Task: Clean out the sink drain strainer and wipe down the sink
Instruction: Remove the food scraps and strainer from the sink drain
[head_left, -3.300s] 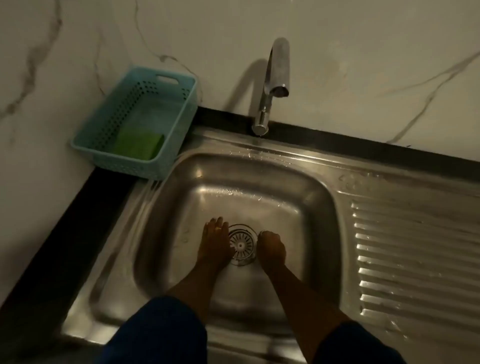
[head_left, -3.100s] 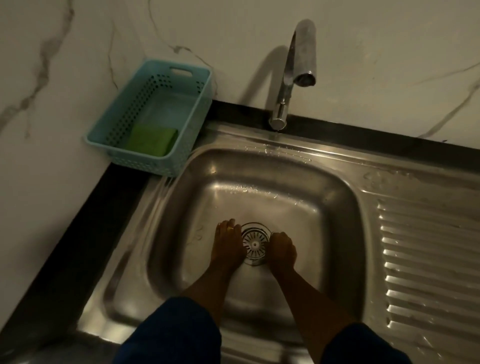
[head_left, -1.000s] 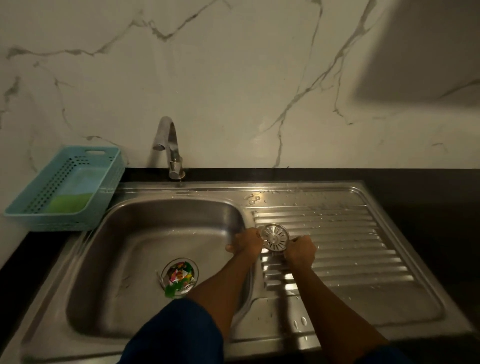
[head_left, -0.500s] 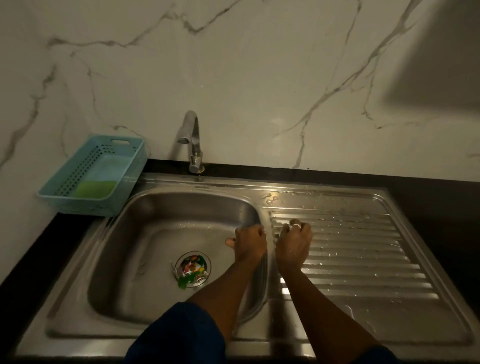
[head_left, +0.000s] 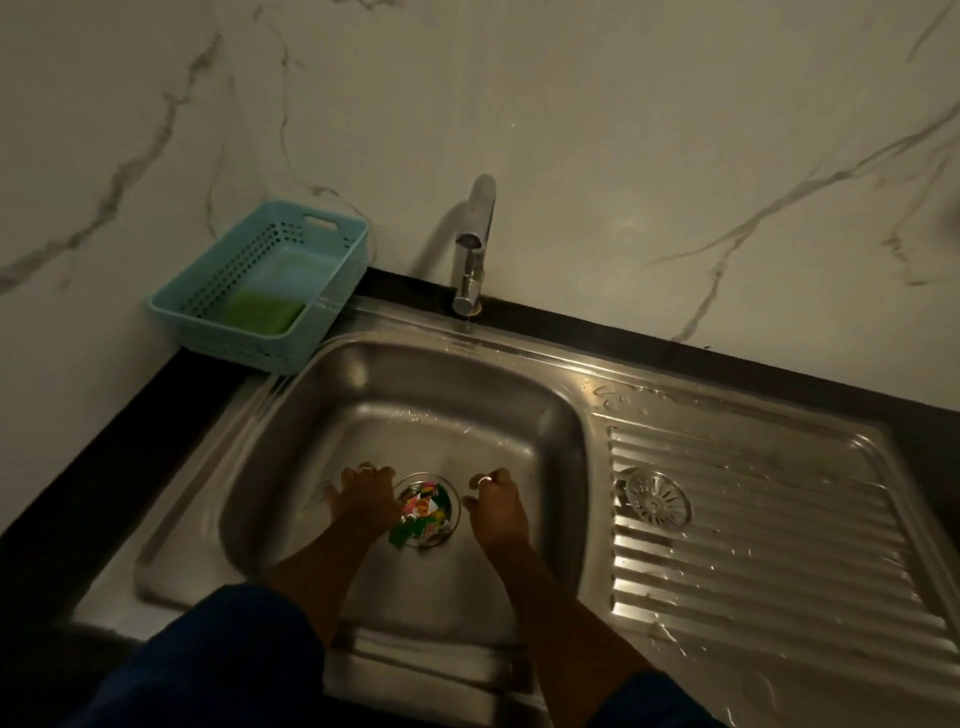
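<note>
The round metal strainer lid (head_left: 658, 500) lies flat on the ribbed drainboard (head_left: 769, 551), just right of the basin. In the steel sink (head_left: 415, 395) the drain (head_left: 427, 512) stands uncovered, filled with colourful scraps, pink, orange and green. My left hand (head_left: 363, 496) rests on the basin floor at the drain's left rim, fingers spread, holding nothing. My right hand (head_left: 496, 501) hovers at the drain's right side, fingers loosely curled, nothing in it.
A teal perforated basket (head_left: 332, 312) holding a green sponge (head_left: 257, 310) stands at the sink's back left corner. The chrome tap (head_left: 472, 244) rises behind the basin. Marble wall runs behind; a dark counter edge surrounds the sink.
Both hands lifted the strainer lid out of the drain, set it on the drainboard and let go. They have moved back down into the basin, one on each side of the drain.
</note>
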